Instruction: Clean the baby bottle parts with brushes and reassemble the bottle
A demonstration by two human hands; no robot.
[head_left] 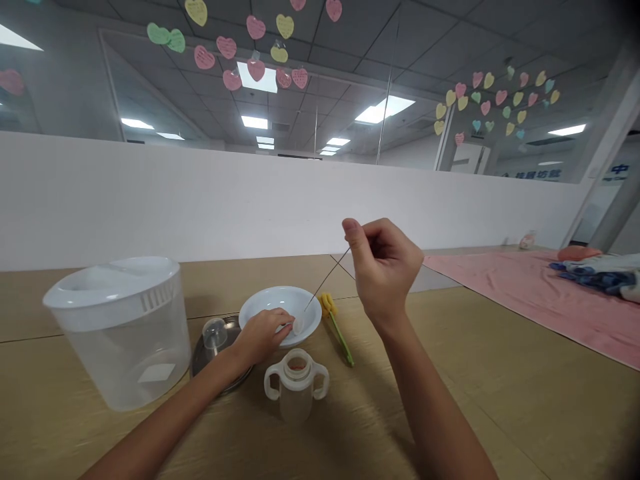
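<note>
Right hand [383, 273]: thumb and forefinger pinched on 1 thin wire brush [326, 279], raised above the table. Left hand [260, 337]: fingers closed on 1 small white piece [299, 326], its end touching the brush tip, over 1 white bowl [280, 300]. Nearby: 1 clear cup [215, 332] on 1 steel tray [200, 357]; 1 green brush [340, 337]; 1 open 2-handled bottle [296, 390]; 1 large clear lidded tub [125, 340]. All on 1 wood table [450, 380].

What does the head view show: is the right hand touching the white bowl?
Apart: the head view shows the right hand raised up and to the right of the white bowl, with a plain gap between them.
</note>
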